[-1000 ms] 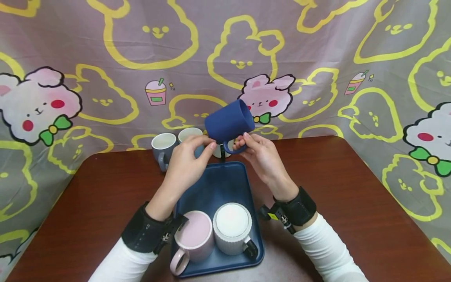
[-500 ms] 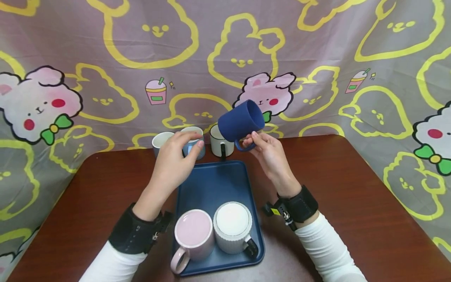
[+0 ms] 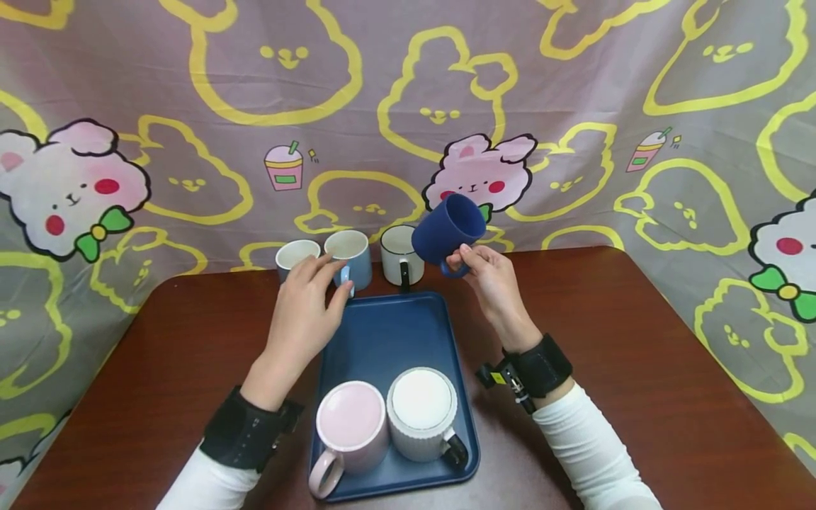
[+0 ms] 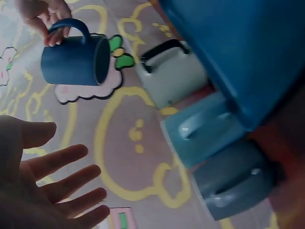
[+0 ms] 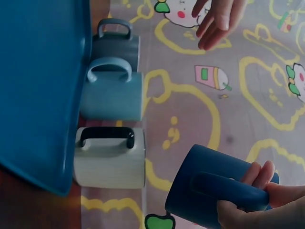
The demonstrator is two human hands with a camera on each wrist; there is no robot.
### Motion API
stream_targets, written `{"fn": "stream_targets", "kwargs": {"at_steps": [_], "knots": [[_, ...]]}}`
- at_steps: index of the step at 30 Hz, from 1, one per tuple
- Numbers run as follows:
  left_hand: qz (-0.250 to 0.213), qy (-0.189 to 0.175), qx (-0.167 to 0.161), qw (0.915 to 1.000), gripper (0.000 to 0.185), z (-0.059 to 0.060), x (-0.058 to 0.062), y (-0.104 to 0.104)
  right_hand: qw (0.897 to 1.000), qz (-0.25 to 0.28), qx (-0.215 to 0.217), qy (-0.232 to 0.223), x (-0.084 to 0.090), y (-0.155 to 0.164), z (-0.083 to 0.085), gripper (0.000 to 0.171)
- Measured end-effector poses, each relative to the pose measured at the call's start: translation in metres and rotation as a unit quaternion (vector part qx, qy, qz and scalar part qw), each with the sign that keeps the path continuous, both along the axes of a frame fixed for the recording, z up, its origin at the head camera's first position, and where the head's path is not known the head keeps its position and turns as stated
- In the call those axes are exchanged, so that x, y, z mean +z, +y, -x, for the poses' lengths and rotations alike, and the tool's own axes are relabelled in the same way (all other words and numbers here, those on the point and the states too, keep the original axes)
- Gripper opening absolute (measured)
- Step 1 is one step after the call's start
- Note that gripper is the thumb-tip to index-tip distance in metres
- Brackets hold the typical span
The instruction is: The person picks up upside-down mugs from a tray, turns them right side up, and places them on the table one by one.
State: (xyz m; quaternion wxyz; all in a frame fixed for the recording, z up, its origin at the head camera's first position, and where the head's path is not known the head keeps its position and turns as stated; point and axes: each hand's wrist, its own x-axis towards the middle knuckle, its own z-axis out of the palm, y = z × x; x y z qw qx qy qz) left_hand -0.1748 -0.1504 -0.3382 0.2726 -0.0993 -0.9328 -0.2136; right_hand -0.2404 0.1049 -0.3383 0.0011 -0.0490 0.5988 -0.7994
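My right hand [image 3: 474,263] pinches the handle of a dark blue mug [image 3: 446,228], holding it tilted in the air above the far right corner of the blue tray [image 3: 389,333]. The same mug [image 5: 209,193] shows in the right wrist view and again [image 4: 74,59] in the left wrist view. My left hand [image 3: 312,294] hovers with straight fingers over the tray's far left corner, holding nothing, close to the light blue mug [image 3: 349,256]. On the tray's near end stand a pink mug [image 3: 350,425] and a white ribbed mug [image 3: 422,412].
Behind the tray, a grey mug [image 3: 295,256], the light blue mug and a white mug with a black handle [image 3: 400,261] stand in a row against the patterned cloth backdrop [image 3: 191,106]. The brown table [image 3: 637,354] spreads to both sides.
My left hand let go of the dark blue mug and drew back toward me and to the left. My right hand carried the mug to the right and turned it more upright.
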Motion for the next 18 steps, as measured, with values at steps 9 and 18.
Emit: {"fn": "stream_targets", "kwargs": {"at_steps": [9, 18], "knots": [[0.038, -0.008, 0.009, 0.9992, 0.042, 0.004, -0.028, -0.013, 0.999, -0.028, -0.022, -0.008, -0.011, 0.002, 0.01, 0.021], [0.059, -0.042, 0.018, 0.9972, 0.043, 0.003, -0.048, -0.022, 0.998, -0.039, -0.038, -0.02, -0.017, 0.005, 0.016, 0.021]]}}
